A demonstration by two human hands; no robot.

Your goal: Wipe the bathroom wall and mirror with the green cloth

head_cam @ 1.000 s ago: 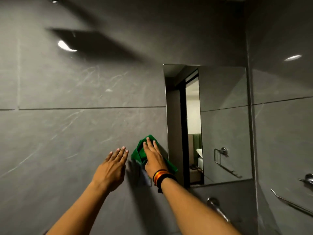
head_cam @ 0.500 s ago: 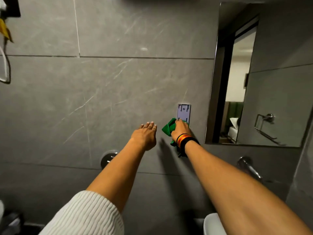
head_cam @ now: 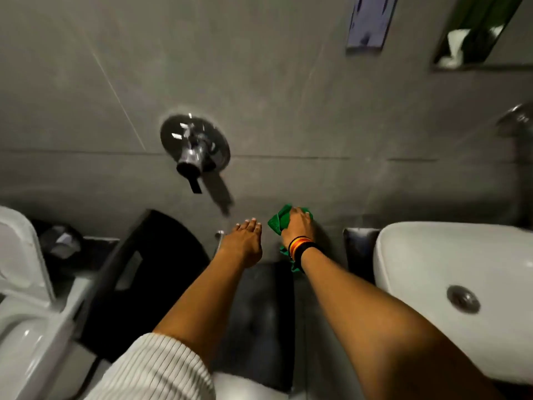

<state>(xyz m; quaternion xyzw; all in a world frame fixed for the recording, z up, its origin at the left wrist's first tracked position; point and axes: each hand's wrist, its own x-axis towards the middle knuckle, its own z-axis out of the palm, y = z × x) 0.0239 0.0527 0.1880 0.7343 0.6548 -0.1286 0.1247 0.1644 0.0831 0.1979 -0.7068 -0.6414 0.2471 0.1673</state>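
Head view: grey tiled wall point(head_cam: 288, 96) fills the frame, with a chrome valve point(head_cam: 194, 147) as our marker. Below and right of the valve, the right hand point(head_cam: 297, 228) presses the green cloth point(head_cam: 278, 222) flat to the wall, fingers spread over it. The cloth is bunched, so its long axis probably runs down toward the wrist, mostly hidden. The left hand point(head_cam: 243, 241) sits empty and open beside it. Far right of the valve, a white basin point(head_cam: 432, 269); the mirror point(head_cam: 484, 30) is cut off.
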